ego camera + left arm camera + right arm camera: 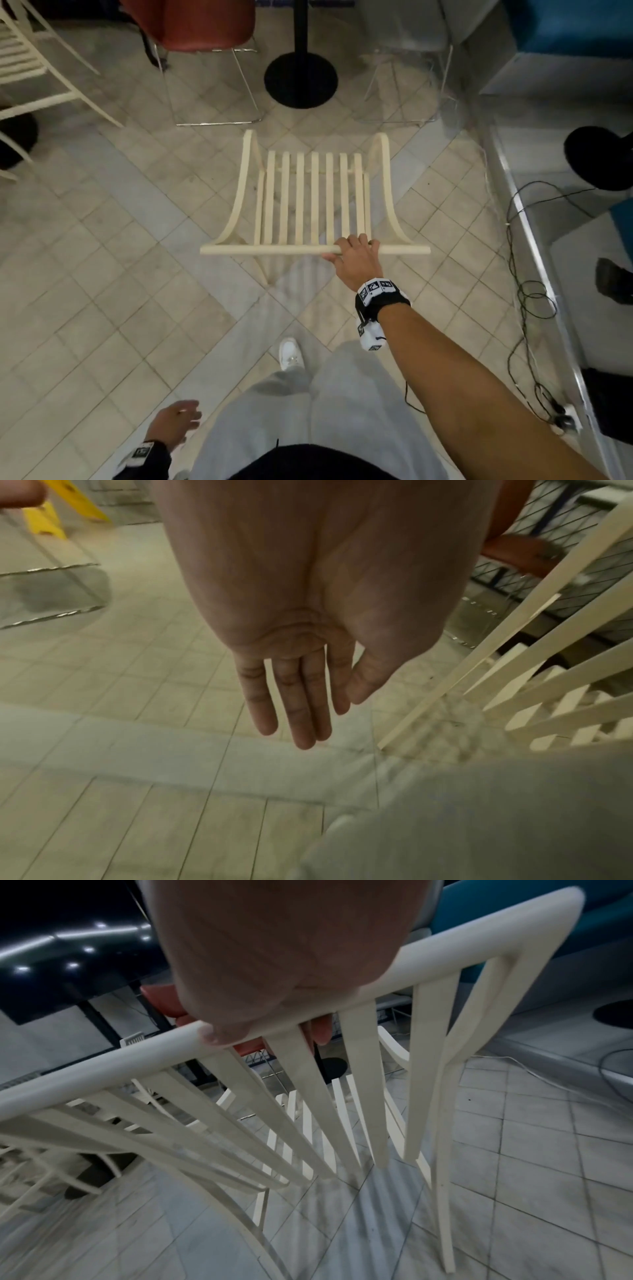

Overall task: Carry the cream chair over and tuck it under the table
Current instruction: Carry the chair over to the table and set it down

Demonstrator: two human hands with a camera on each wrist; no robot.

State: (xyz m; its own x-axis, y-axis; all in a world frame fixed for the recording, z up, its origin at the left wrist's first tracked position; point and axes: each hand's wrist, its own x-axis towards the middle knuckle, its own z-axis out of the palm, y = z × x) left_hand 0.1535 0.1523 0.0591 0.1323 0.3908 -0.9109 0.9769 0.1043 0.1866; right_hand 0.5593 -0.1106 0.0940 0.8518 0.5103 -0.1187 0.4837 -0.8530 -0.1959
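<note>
Cream slats fill the middle of the head view as a person carries the cream chair [313, 202] one-handed across a tiled floor [102, 274], the right hand [356, 260] wrapped over the top rail [260, 250] of the backrest, fingers curled round it and fingertips [322, 1034] showing through between the slats. The left hand [301, 691] hangs free beside the grey trousers [342, 394], fingers straight and relaxed, holding nothing. The chair sits directly ahead of the walker, its seat pointing toward a black round table base [300, 77] and post further on; whether its legs touch the tiles cannot be told from these views. A red chair [191, 24] on a wire frame stands just left of that base, and a second cream chair [30, 68] is at the far left. A black cable [527, 298] loops over the floor to the right.

To do the carry well, the grip off to the right of the rail's middle probably lets the chair swing, so adding the free hand would likely steady it; the approach should be straight at the post, clear of the red chair's frame and the cable. No containers are in view, so nothing can be reported inside any
</note>
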